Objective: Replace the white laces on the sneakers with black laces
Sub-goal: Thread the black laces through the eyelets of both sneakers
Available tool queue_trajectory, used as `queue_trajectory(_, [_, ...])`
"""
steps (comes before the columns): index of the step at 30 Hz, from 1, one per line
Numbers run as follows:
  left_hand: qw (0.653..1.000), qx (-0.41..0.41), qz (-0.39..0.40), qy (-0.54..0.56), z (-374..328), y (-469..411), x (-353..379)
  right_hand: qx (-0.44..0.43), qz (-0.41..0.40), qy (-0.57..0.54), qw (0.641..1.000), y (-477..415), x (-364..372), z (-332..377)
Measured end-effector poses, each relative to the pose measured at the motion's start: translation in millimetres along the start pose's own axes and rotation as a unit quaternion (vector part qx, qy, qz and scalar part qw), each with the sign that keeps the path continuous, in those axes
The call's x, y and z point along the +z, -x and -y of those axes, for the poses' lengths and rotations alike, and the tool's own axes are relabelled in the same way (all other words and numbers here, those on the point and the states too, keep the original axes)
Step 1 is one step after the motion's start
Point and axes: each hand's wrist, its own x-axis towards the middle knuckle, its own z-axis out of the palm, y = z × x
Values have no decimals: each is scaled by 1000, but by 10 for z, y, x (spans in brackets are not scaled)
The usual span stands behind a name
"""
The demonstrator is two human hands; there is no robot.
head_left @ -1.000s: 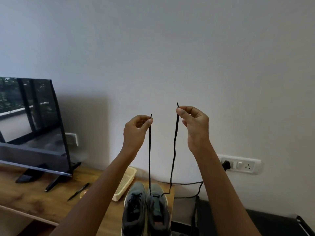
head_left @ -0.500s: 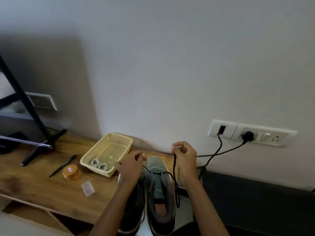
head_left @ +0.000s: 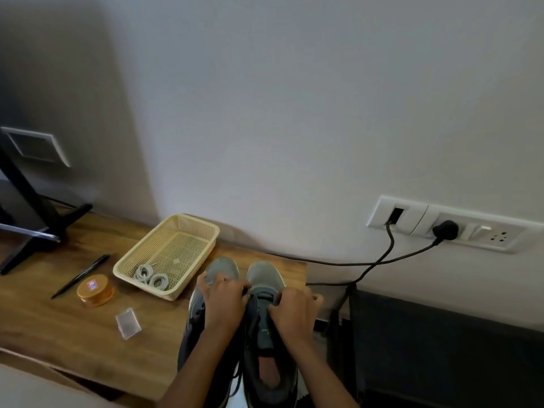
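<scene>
Both hands are down on the right sneaker (head_left: 265,273) now: your left hand (head_left: 223,303) is curled over the inner row of eyelets near the toe, and your right hand (head_left: 294,310) is curled over the outer row, thumb sticking out. They sit close together, a strip of tongue between them. Whether either one is actually pinching the lace, I cannot tell, because the fingers cover it

The black lace (head_left: 235,378) shows as a thin dark strand trailing down between the two shoes, below your wrists, so its free length lies near you while the working part is under your fingers. It should handle as light and limp with no stiffness, likely to slip back out of an eyelet if you let it go slack. Take it right at the hard tip, the only part that will push through a hole. The sneaker itself looks soft in the upper and light enough to slide, so brace it as you thread

The left sneaker (head_left: 222,267) stands just beside it, touching, partly under your left forearm; its lacing is too dark to read. Both shoes are at the right end of the wooden surface (head_left: 73,334). The white laces (head_left: 150,276) lie coiled in the yellow basket (head_left: 203,222), to the left of your hands and out of the way
</scene>
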Motion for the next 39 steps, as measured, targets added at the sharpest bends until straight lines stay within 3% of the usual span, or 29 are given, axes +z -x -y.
queue_trajectory(9, [997,-53,-41,39,-37,51,-24,19,-8,21,1000,98,-5,25])
queue_trajectory(13, [988,-86,-77,104,58,17,-20,25,-11,25,999,103,12,3])
queue_trajectory(18, [979,-142,-113,94,279,-46,-87,34,-10,18,999,96,23,7])
queue_trajectory(22, [981,-112,-121,100,272,-2,-147,23,-13,-13,1000,54,25,-30])
queue_trajectory(24, [980,-111,-114,121,237,44,-207,42,-16,-90,995,14,6,-72])
queue_trajectory(26, [971,-118,-103,180,200,88,-266,81,-28,-252,964,1,-86,-114])
queue_trajectory(31, [942,-32,-153,298,-32,216,-777,72,-66,-556,826,158,-816,-133])
queue_trajectory(34, [897,38,-210,387,-234,338,-1362,36,-70,-641,764,299,-1476,-9])
queue_trajectory(39, [833,112,-264,474,-542,615,-2341,-46,-101,-682,723,686,-2485,252])
